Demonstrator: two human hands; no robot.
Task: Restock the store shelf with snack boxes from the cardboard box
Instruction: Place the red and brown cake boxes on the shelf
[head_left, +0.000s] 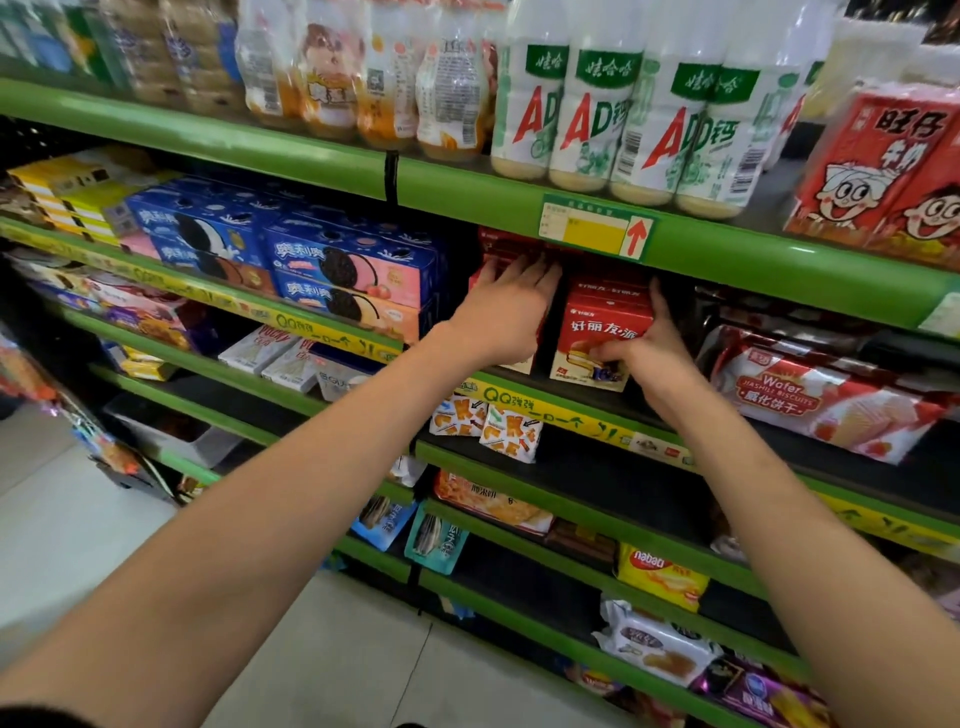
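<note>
Glossy red-and-cream cardboard snack box (602, 338), rectangular, stood upright on the dark deck of the green metal shelf (727, 244), near its front edge. A second red snack box (524, 364) sat just left of it, mostly hidden. Right hand (647, 345) gripped the first box, thumb curled across the lower front, fingers along its right side. Left hand (506, 312) lay flat on the second box, fingers straight and relaxed, pointing to the far side of the shelf. Blue Oreo boxes (343, 275) stacked left; crinkly plastic wafer packs (831, 400) right. White plastic AD bottles (623, 114) on the tier above. Pale tiled floor (337, 649) below. Both forearms bare, stretched forward.
</note>
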